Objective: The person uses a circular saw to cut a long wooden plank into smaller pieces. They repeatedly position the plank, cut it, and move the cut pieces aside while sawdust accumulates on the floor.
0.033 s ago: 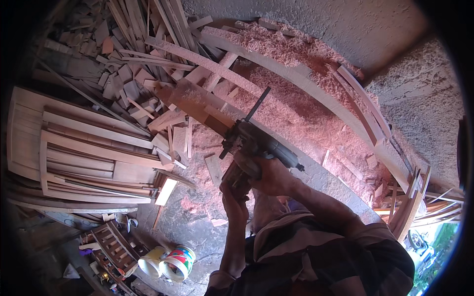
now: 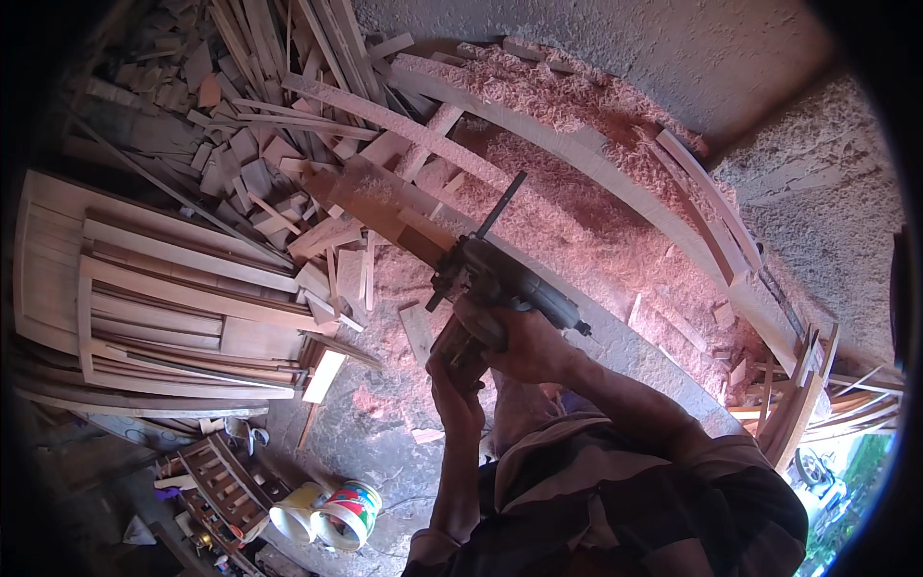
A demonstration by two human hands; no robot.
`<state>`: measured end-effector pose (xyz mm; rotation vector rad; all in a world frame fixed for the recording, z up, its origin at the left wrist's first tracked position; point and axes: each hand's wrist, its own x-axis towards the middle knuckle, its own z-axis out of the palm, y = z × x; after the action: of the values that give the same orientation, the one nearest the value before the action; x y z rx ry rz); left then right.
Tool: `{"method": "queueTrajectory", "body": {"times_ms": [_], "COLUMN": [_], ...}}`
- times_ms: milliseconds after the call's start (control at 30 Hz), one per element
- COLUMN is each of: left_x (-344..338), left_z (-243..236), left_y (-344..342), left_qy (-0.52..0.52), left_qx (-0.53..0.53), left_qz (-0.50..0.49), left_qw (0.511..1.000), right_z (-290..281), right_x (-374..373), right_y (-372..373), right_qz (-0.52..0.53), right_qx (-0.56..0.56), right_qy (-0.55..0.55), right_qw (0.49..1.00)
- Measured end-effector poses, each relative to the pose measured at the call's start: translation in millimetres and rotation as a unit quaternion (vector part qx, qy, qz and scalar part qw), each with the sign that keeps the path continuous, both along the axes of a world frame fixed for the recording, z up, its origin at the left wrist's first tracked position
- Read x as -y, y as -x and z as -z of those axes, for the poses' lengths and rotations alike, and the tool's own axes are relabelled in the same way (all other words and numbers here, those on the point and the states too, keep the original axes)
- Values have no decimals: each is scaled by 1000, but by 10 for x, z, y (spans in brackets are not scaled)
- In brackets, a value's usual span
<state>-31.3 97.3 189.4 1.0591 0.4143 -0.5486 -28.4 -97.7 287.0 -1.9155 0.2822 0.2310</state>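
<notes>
A dark hand-held power tool [image 2: 500,279] with a barrel-shaped motor body and a long straight bar [image 2: 502,204] sits at the middle of the view, over a long plank. My right hand [image 2: 531,344] is closed around its handle. Lower and to the left, my left hand [image 2: 454,385] is closed on the rear part of the same tool; some of its fingers are hidden. Beyond the tool, a brown board [image 2: 385,216] lies along the plank [image 2: 635,351], which runs from upper left to lower right. The tool's underside cannot be seen.
Pink wood shavings [image 2: 577,212] cover the floor beyond the plank, around a long beam [image 2: 577,144]. Wood offcuts [image 2: 240,163] are heaped at the upper left. Framed panels [image 2: 183,288] are stacked at left. Two buckets [image 2: 348,510] and a slatted wooden piece [image 2: 216,481] stand lower left.
</notes>
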Motion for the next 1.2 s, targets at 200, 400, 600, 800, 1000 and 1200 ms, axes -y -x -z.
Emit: {"method": "queueTrajectory", "body": {"times_ms": [200,400,600,800,1000,1200], "left_x": [76,109,56,61,64,43], "left_z": [133,51,102,-10,-109,-140], "left_y": [-269,-512,-725,-939,-1110,-1279], "left_qy": [84,58,62,65,72,83], "left_qx": [68,66,81,98,112,119], "left_qz": [-26,-26,-55,-57,-62,-48], "left_qw": [994,996,993,991,989,988], "right_z": [122,153,44,56,27,-4], "right_x": [-97,-95,-129,-181,-227,-264], "right_y": [-258,-471,-693,-897,-1078,-1240], "right_qz": [16,16,11,11,16,20], "right_qx": [64,71,72,68,77,70], "right_qy": [21,6,6,15,28,25], "right_qw": [998,997,997,997,997,997]}}
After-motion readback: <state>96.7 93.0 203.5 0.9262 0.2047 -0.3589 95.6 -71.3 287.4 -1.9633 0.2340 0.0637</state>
